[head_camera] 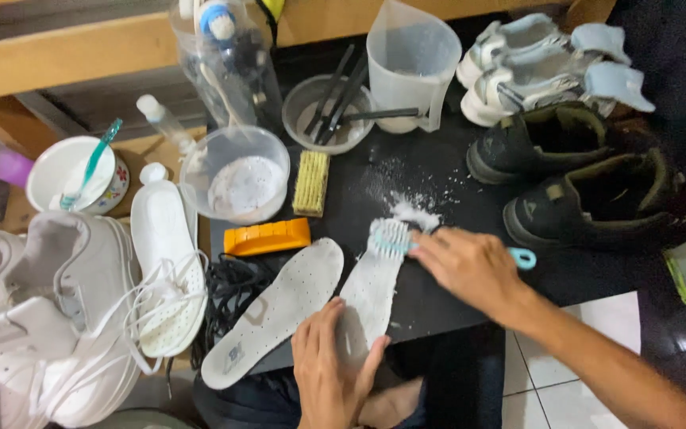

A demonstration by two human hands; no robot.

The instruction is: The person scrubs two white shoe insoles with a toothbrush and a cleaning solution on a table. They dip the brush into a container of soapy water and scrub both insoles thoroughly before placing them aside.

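My left hand (331, 365) presses down on the near end of a white perforated insole (368, 290) that lies on a black mat (438, 179). My right hand (470, 266) grips a light blue brush (391, 237), whose white bristles rest on the far end of that insole. Its blue handle end sticks out past my hand on the right. A second white insole (275, 310) lies just left of the first. White powder (410, 208) is scattered on the mat beyond the brush.
Black shoes (589, 179) and pale sneakers (541, 63) stand at the right. A bowl of white powder (241, 179), a plastic jug (406, 59), an orange brush (267, 237), a yellow brush (311, 183), black laces (228, 290) and white sneakers (49, 310) lie left.
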